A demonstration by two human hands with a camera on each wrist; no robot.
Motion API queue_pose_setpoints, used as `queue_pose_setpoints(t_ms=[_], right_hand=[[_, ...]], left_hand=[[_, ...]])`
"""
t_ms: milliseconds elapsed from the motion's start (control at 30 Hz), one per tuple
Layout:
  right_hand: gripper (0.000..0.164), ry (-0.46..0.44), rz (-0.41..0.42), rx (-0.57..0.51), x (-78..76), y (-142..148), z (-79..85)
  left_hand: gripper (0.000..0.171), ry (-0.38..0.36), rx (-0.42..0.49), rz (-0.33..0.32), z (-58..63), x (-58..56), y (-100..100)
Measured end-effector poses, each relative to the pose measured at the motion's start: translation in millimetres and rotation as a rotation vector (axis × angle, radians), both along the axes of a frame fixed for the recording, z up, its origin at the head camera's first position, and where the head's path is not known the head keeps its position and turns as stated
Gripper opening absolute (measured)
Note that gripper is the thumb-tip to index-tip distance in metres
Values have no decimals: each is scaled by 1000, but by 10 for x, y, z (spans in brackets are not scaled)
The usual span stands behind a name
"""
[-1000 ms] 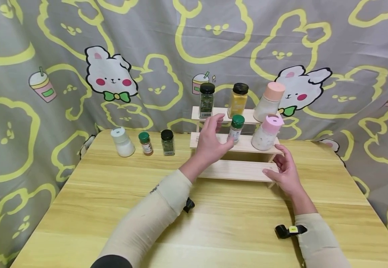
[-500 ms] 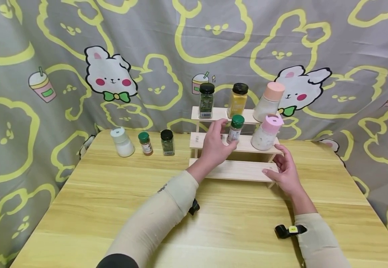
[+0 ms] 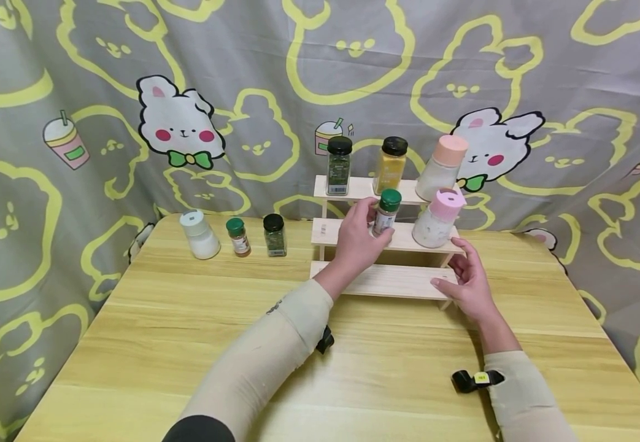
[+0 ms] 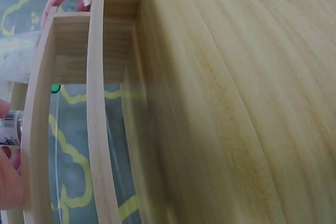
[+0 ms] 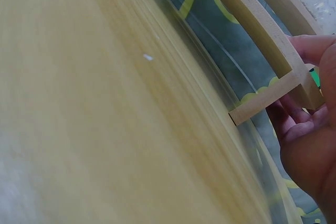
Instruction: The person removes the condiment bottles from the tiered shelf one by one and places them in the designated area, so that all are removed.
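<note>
In the head view my left hand (image 3: 359, 238) holds a small green-capped spice jar (image 3: 384, 222) at the middle tier of a three-tier wooden rack (image 3: 391, 281). Its thumb lies on the near side of the jar, its fingers on the left and behind. The left wrist view catches only the jar's labelled lower part (image 4: 9, 127) at its left edge. My right hand (image 3: 467, 283) grips the rack's right end, thumb on the bottom tier and fingers curled around behind. To the right of the held jar stands a pink-capped shaker (image 3: 439, 221).
On the top tier are a black-capped jar of green herbs (image 3: 339, 167), a yellow spice jar (image 3: 391, 166) and a peach-capped shaker (image 3: 442, 169). Left on the table (image 3: 187, 319) stand a white-capped shaker (image 3: 200, 236), a green-capped jar (image 3: 239, 238) and a black-capped jar (image 3: 275, 236). A patterned curtain hangs behind.
My left hand has moved right and its fingers have closed in around the green-capped jar, which now leans or sits slightly further left. The right hand keeps its grip on the rack.
</note>
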State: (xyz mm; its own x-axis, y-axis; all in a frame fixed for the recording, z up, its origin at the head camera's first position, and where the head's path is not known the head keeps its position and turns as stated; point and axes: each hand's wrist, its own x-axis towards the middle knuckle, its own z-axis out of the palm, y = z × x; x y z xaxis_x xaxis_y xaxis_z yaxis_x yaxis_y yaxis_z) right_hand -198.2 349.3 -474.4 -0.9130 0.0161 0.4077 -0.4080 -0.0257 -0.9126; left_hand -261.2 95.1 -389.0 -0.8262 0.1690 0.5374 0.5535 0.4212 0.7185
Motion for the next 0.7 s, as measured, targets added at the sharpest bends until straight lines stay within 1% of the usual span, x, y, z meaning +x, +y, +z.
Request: queue_pose_setpoints(t_ms=[433, 700], right_hand=[[96, -1, 6, -6, 10, -19, 2], [96, -4, 3, -1, 13, -10, 9]], left_hand=[[58, 14, 17, -17, -6, -14, 23], [56, 59, 31, -27, 70, 32, -6]])
